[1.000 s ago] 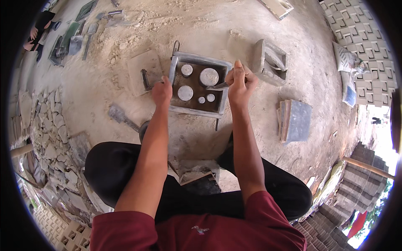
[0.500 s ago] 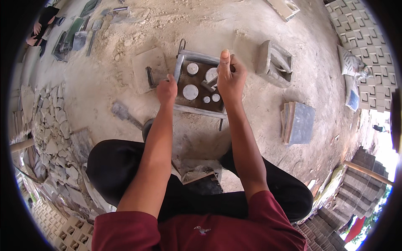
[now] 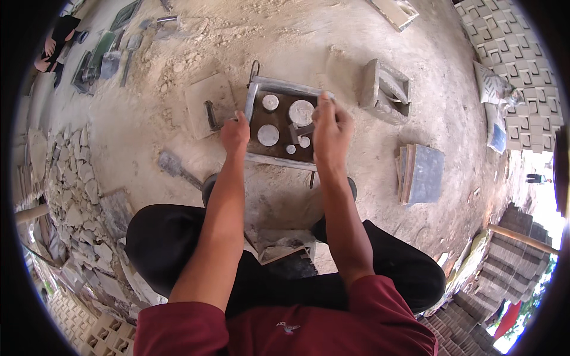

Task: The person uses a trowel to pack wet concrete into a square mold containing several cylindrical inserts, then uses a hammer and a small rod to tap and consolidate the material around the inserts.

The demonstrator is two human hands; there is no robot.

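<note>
Ahead of me on the dusty ground lies a rectangular grey mould frame (image 3: 285,161) with a dark bed inside. Several round whitish discs (image 3: 268,135) of different sizes stand in it. My left hand (image 3: 236,133) is closed at the frame's left wall, thumb on top; its fingers are partly hidden. My right hand (image 3: 332,133) is closed, slightly blurred, over the frame's right side. From it a dark hammer-like tool (image 3: 295,134) reaches over the small discs; its handle is mostly hidden by the hand.
Left of the frame lies a flat board (image 3: 208,95) with a dark bracket, and a trowel-like tool (image 3: 172,163). To the right are a hollow block mould (image 3: 371,92) and stacked plates (image 3: 424,175). Broken stone (image 3: 74,172) lines the left. Another person (image 3: 58,44) is far left.
My right hand has come down toward me, its raised thumb folding over, and the tool's head has shifted lower, nearer the small discs. My left hand stays at the frame's left wall.
</note>
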